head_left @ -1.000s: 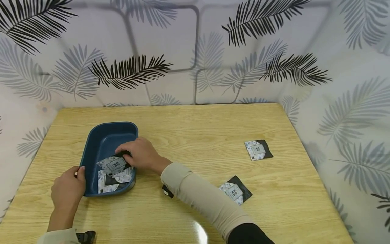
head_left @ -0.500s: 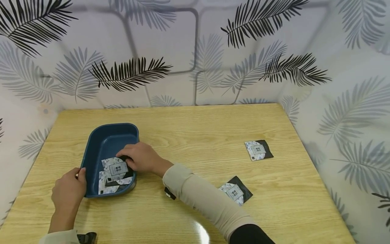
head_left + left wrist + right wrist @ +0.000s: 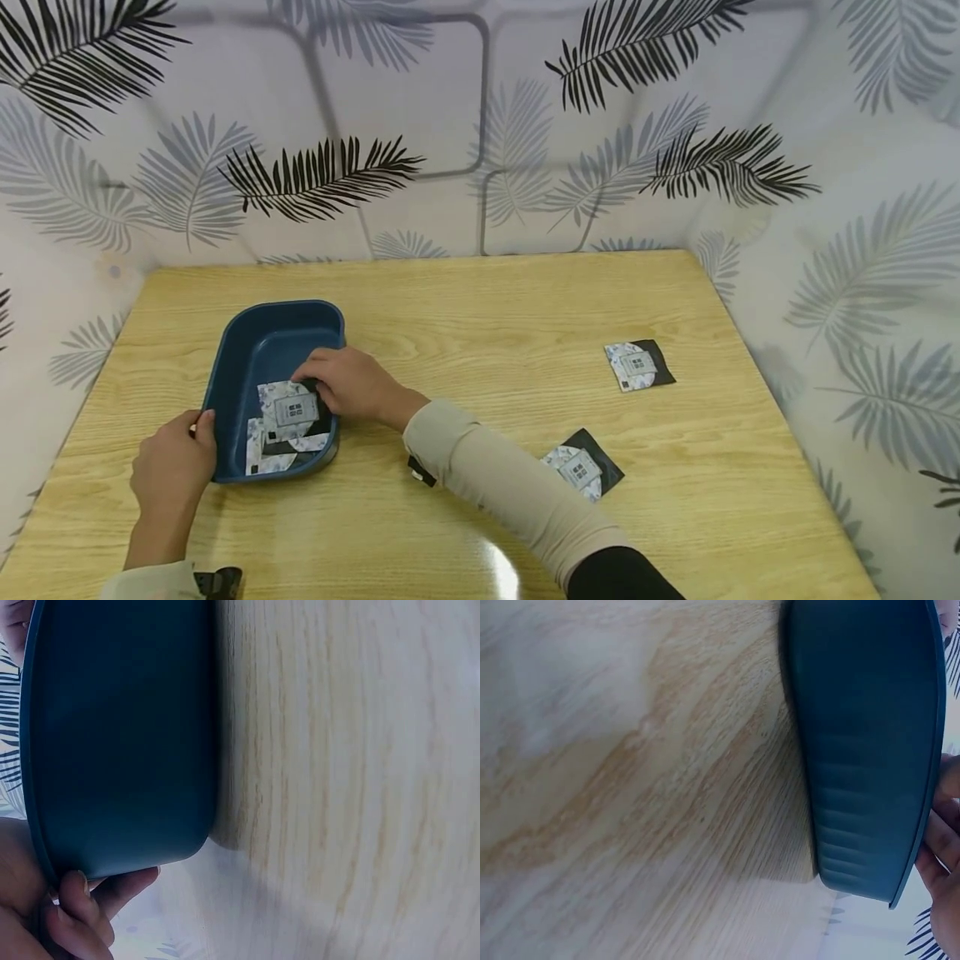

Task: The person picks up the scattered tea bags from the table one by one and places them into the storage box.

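Sachet (image 3: 291,410) turned in tub (image 3: 236,358) | floral white, black end | right fingers (image 3: 311,367) pinch it | left fingers (image 3: 206,425) grip tub rim

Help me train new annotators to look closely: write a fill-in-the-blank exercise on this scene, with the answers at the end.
1. The container is held at its rim by the ____ grip.
2. The right grip pinches a packet by the end coloured ____.
3. Outside the container, ____ packets can be seen.
4. The tabletop shows a ____ grain.

Missing words: left; black; two; wood.
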`<control>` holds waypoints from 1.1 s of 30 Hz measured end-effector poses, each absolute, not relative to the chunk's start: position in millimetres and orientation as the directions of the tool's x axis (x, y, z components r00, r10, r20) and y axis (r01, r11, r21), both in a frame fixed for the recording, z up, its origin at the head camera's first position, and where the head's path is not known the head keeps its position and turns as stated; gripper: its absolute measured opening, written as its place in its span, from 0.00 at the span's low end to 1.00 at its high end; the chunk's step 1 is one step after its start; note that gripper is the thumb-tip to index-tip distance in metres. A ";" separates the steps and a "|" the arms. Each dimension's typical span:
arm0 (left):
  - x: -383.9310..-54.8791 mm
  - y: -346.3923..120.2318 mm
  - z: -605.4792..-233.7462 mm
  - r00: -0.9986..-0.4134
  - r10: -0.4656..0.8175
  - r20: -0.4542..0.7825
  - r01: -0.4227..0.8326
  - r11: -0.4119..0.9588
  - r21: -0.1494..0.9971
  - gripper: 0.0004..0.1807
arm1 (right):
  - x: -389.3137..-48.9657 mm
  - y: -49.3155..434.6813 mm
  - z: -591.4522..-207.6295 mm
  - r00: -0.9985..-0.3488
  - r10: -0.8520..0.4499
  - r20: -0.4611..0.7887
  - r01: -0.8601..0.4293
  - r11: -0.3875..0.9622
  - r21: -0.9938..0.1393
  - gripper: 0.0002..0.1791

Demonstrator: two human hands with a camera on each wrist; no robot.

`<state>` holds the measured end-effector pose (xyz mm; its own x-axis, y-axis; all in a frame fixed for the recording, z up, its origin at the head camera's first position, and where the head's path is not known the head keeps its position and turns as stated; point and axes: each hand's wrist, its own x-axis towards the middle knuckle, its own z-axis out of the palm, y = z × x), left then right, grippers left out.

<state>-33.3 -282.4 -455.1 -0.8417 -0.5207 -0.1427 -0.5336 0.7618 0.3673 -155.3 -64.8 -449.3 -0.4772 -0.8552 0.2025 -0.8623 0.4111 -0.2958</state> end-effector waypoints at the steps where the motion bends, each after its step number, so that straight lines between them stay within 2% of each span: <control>1: -33.2 -282.0 -455.5 -0.842 -0.521 -0.140 -0.532 0.762 0.369 0.25 | -155.6 -63.5 -449.0 -0.478 -0.855 0.201 -0.861 0.410 -0.302 0.17; 4: -33.4 -280.9 -456.7 -0.845 -0.517 -0.137 -0.527 0.761 0.379 0.25 | -160.1 -54.9 -446.4 -0.505 -0.835 0.219 -0.836 0.410 -0.364 0.16; 8: -33.8 -279.9 -458.0 -0.851 -0.508 -0.135 -0.517 0.764 0.386 0.25 | -174.0 -31.2 -434.2 -0.595 -0.753 0.280 -0.762 0.417 -0.496 0.15; 11: -33.0 -280.9 -458.2 -0.851 -0.509 -0.132 -0.518 0.765 0.382 0.25 | -187.3 -8.0 -423.3 -0.654 -0.685 0.320 -0.719 0.431 -0.545 0.14; 19: -32.9 -284.1 -459.2 -0.863 -0.494 -0.102 -0.491 0.776 0.397 0.24 | -215.4 61.1 -407.1 -0.754 -0.500 0.426 -0.649 0.468 -0.600 0.12; 26: -31.4 -282.9 -459.3 -0.860 -0.497 -0.120 -0.500 0.771 0.393 0.25 | -217.5 112.4 -398.3 -0.820 -0.394 0.414 -0.566 0.458 -0.686 0.10; 33: -31.2 -284.4 -458.9 -0.863 -0.500 -0.073 -0.484 0.775 0.407 0.23 | -220.8 151.8 -395.6 -0.850 -0.340 0.402 -0.527 0.526 -0.667 0.10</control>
<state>-31.2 -284.4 -458.9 -0.8629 -0.5002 -0.0727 -0.4835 0.7750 0.4070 -220.8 151.8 -395.6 -0.8498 -0.3405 0.4023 -0.5269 0.5264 -0.6673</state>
